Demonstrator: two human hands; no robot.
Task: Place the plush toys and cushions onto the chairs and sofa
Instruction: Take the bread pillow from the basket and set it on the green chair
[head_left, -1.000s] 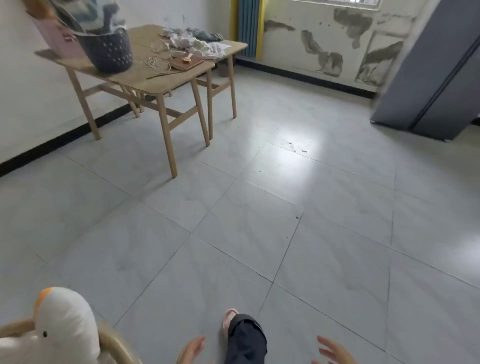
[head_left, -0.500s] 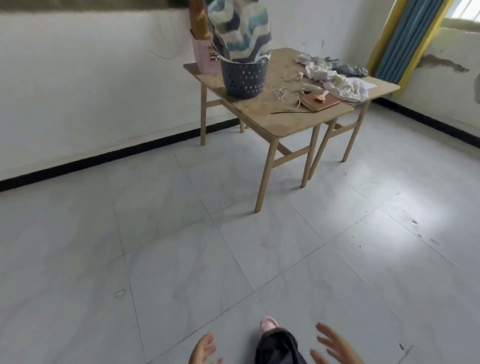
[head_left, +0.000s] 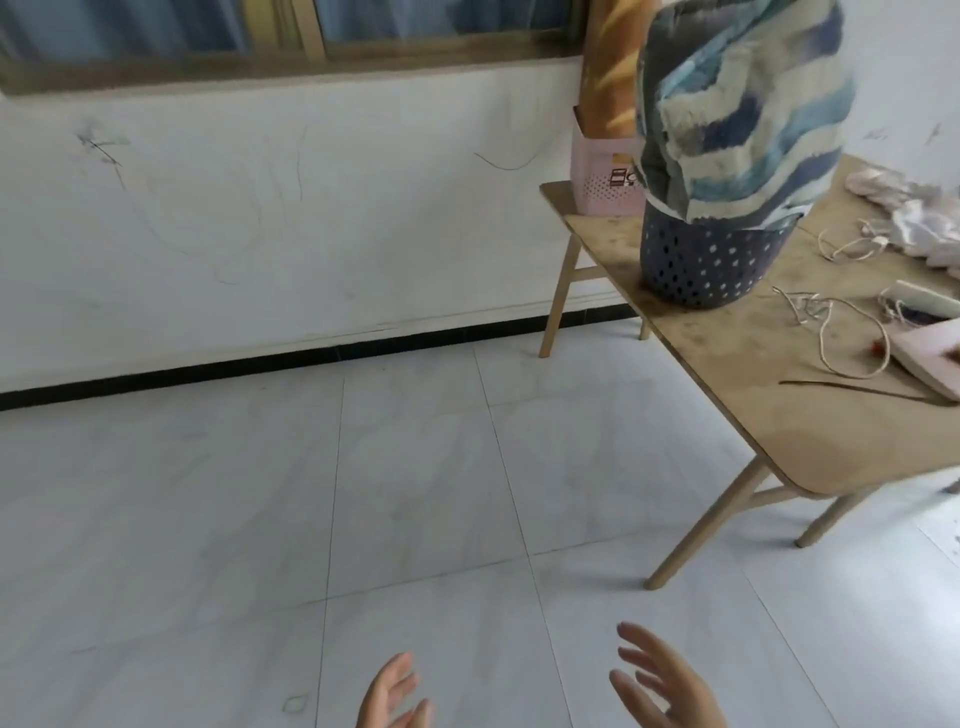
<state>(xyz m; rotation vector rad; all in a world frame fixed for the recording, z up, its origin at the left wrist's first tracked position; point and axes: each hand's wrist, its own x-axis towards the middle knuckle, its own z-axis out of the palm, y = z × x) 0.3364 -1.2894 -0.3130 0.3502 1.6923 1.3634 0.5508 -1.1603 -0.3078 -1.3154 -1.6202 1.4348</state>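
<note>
A blue, white and grey striped cushion (head_left: 743, 114) stands stuffed upright in a dark perforated basket (head_left: 706, 265) on the wooden table (head_left: 769, 415) at the right. Behind it an orange plush item (head_left: 613, 67) sticks up from a pink perforated bin (head_left: 602, 182). My left hand (head_left: 392, 696) and my right hand (head_left: 665, 686) hang low at the bottom edge over the tiled floor, both empty with fingers spread, well short of the table. No chair or sofa is in view.
Cords (head_left: 841, 332), a pink notebook (head_left: 930, 358), a thin stick (head_left: 857, 389) and crumpled pale cloth (head_left: 909, 218) lie on the table. A white wall with a black baseboard (head_left: 260, 364) runs behind, a window above it. Pale floor tiles spread to the left.
The view has swung left and come nearer to the table; the white duck plush at the bottom left and my leg have left the frame. Both hands stay empty and have risen slightly.
</note>
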